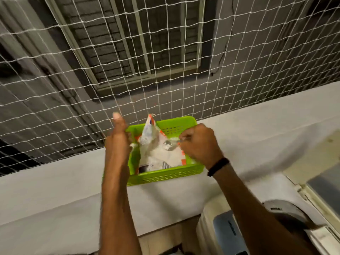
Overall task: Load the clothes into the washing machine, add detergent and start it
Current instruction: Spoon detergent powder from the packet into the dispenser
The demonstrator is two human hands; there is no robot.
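While both my forearms reach up over the white washing machine's rounded top [226, 234] at bottom right, my right hand [199, 144] is fisted on a small metal spoon [170, 145], bowl inside the crumpled white-and-orange detergent pouch [158, 153]. Left hand [117, 142] pinches the pouch's left edge, thumb up. Pouch sits in the perforated lime-green plastic basket [165, 174] on the white ledge [55, 190]. White mesh netting [147, 61] behind.

White net [165, 61] over barred window [147, 43] — pale ledge [257, 129].
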